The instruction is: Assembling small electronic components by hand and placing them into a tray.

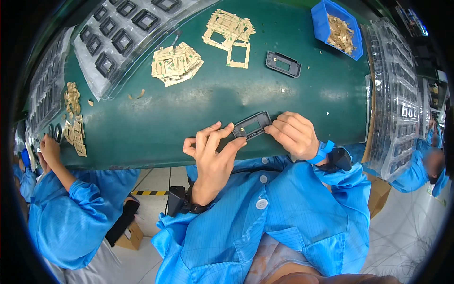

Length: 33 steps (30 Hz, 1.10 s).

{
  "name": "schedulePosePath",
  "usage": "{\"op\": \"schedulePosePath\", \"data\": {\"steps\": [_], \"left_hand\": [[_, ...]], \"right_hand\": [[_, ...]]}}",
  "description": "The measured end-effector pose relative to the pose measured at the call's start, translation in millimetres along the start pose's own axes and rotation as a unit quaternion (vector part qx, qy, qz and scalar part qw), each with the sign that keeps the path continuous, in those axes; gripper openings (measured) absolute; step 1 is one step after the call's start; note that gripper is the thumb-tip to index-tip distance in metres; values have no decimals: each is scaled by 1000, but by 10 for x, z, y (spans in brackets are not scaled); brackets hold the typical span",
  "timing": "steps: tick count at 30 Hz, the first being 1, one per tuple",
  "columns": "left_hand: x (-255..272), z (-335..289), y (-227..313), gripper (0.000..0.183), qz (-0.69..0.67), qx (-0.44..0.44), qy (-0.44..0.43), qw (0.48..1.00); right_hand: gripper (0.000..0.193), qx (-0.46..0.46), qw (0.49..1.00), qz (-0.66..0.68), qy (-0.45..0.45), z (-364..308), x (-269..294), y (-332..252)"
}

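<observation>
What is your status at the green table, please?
Left hand gripping dark plastic frame by its left end; right hand at the right end. Frame over green table. Second frame lying apart, farther off; nothing seen blocking the hands.

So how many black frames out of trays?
2 clearly: held frame in left hand and right hand; loose frame on the green table, left of the blue bin. Dark pieces by the co-worker's hand: too small to tell; some may be hidden.

Left hand (212, 158) and right hand (295, 136) partly cover the dark frame (240, 128). The picture's edge crops the clear tray (88, 68) at the tabletop's (189, 116) far left corner. Near its right edge, a white speck (327, 113) is too small to identify.
</observation>
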<state>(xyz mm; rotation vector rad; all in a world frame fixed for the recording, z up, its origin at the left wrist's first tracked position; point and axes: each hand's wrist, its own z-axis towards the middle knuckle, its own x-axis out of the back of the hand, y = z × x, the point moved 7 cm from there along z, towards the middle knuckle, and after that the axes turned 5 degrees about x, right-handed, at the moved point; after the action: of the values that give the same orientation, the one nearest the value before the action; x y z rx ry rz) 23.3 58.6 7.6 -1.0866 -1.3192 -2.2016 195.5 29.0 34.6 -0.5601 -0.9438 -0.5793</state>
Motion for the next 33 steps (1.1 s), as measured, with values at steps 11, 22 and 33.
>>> {"op": "schedulePosePath", "data": {"steps": [11, 22, 33], "left_hand": [[29, -8, 49, 23, 41, -2, 13, 999], [-7, -39, 144, 38, 126, -4, 15, 992], [-102, -97, 194, 42, 209, -25, 1, 978]], "right_hand": [[33, -64, 998, 9, 4, -20, -31, 79], [52, -93, 995, 22, -32, 72, -15, 83], [51, -59, 997, -18, -40, 17, -60, 49]]}}
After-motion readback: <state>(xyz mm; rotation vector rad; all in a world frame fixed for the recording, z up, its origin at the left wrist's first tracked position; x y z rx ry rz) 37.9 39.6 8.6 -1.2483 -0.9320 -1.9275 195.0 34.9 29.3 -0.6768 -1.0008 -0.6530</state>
